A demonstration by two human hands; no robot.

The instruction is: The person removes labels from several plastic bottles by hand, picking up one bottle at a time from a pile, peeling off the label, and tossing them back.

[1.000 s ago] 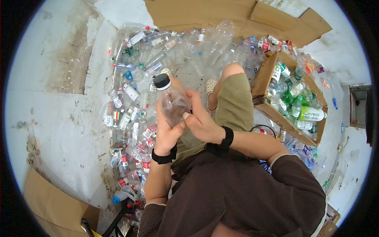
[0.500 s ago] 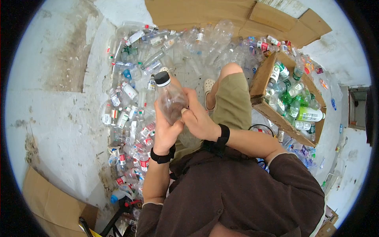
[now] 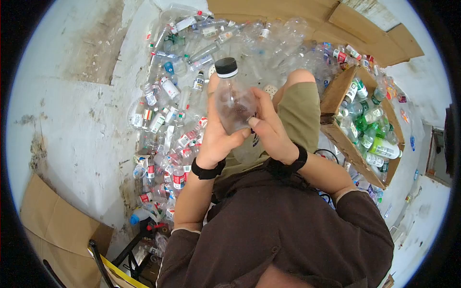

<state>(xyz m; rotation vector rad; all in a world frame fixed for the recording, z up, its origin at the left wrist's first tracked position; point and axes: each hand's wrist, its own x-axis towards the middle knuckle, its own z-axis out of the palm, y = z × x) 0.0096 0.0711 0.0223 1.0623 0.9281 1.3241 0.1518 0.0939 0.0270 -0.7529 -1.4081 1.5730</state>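
A clear plastic bottle with a black cap [image 3: 234, 103] is held upright, slightly tilted, in front of my lap. My left hand [image 3: 220, 132] is wrapped round its left side, thumb across the lower part. On the other side my right hand [image 3: 270, 127] grips the bottle, its thumb pressed on the clear wall. A black band circles each wrist. Under the hands, the lower end of the bottle is partly hidden and hard to make out against the olive shorts [image 3: 300, 113].
Many loose bottles [image 3: 165, 89] cover the floor to the left and ahead. A cardboard box [image 3: 331, 98] of mostly green bottles stands at the right. Flat cardboard [image 3: 278, 9] lies at the far edge, another cardboard piece [image 3: 57, 216] at lower left beside a black frame [image 3: 127, 254].
The view has shifted, and both hands with the bottle appear further right in it. The bottle looks larger and more of its lower part shows between the hands.
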